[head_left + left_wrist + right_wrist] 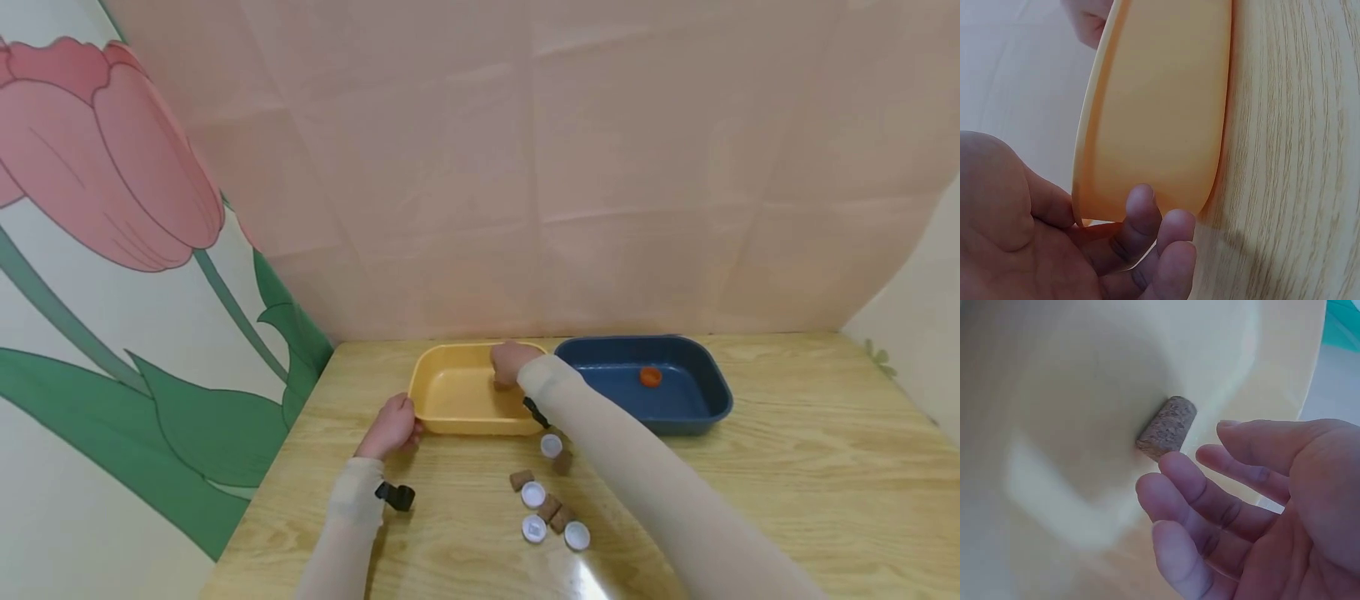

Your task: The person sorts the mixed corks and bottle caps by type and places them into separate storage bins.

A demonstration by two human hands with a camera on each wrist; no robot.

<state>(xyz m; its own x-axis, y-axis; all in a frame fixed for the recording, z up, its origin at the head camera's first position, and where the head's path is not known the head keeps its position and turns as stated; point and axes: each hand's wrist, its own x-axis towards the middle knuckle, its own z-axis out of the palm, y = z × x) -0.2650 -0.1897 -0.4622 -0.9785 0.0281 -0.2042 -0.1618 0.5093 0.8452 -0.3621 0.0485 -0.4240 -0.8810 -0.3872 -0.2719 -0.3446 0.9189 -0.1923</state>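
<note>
A yellow plastic tray (457, 398) stands at the back of the table. My left hand (392, 427) grips its front left corner, thumb at the rim and fingers bent against the outer wall (1163, 106) in the left wrist view. Inside the tray is my right hand (512, 362), fingers loosely bent and spread. A brown cork (1169, 427) lies on the tray's floor just beyond those fingertips in the right wrist view, with nothing held between thumb and fingers.
Right of the yellow tray, a dark blue tray (622, 398) holds an orange cap (650, 377). On the wooden table in front lie several white caps (533, 494) and several brown corks (521, 480), below and left of my right forearm. A pink-beige cloth (450, 208) hangs behind.
</note>
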